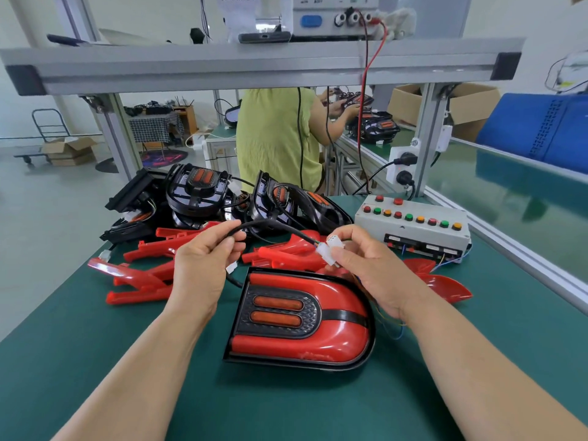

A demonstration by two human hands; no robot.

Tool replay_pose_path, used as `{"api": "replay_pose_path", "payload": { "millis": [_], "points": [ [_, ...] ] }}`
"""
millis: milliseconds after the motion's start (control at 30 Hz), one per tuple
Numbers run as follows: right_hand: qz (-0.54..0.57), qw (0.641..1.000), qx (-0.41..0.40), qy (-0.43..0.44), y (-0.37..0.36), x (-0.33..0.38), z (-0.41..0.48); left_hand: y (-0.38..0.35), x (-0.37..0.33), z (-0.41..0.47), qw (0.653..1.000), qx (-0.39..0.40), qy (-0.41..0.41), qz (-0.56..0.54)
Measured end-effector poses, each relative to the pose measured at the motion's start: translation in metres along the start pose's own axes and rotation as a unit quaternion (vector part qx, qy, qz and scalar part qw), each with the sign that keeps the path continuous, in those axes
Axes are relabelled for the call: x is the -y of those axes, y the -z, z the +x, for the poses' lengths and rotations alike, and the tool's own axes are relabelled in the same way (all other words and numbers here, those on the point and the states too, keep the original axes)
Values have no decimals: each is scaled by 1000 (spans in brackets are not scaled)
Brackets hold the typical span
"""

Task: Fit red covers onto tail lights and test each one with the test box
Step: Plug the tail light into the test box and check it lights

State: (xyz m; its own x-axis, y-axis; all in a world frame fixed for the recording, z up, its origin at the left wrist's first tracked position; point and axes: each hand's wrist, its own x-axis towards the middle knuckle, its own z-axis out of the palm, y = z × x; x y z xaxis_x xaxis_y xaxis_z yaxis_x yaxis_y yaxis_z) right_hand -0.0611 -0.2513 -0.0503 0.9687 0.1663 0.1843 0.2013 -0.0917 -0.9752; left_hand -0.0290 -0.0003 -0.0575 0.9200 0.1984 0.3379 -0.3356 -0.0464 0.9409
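A tail light with its red cover fitted lies flat on the green mat in front of me. Its black cable arcs up between my hands. My left hand pinches the cable near its middle. My right hand pinches two white connectors held together at the cable's end; whether they are fully mated I cannot tell. The grey test box, with rows of red, green and orange buttons, stands to the right behind my right hand, thin coloured wires trailing from it.
Loose red covers lie left and behind the tail light, more at the right. A pile of black uncovered tail lights sits at the back of the green mat. A person in a green top works beyond. An aluminium frame shelf runs overhead.
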Motion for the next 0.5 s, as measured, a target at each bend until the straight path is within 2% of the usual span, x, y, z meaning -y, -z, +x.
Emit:
{"api": "replay_pose_path", "payload": {
  "millis": [133,267,367,500],
  "points": [
    [4,998,-52,20,3,-3,3,-2,-5,-5,997,17,2,73],
    [-27,998,-47,33,-1,-4,3,-5,-10,-9,978,32,-20,205],
    [-56,996,-47,41,-3,-5,4,-9,-17,-15,956,26,-75,281],
    [-93,992,-52,61,-4,-4,3,-19,-28,-20,934,51,-156,318]
  ]
}}
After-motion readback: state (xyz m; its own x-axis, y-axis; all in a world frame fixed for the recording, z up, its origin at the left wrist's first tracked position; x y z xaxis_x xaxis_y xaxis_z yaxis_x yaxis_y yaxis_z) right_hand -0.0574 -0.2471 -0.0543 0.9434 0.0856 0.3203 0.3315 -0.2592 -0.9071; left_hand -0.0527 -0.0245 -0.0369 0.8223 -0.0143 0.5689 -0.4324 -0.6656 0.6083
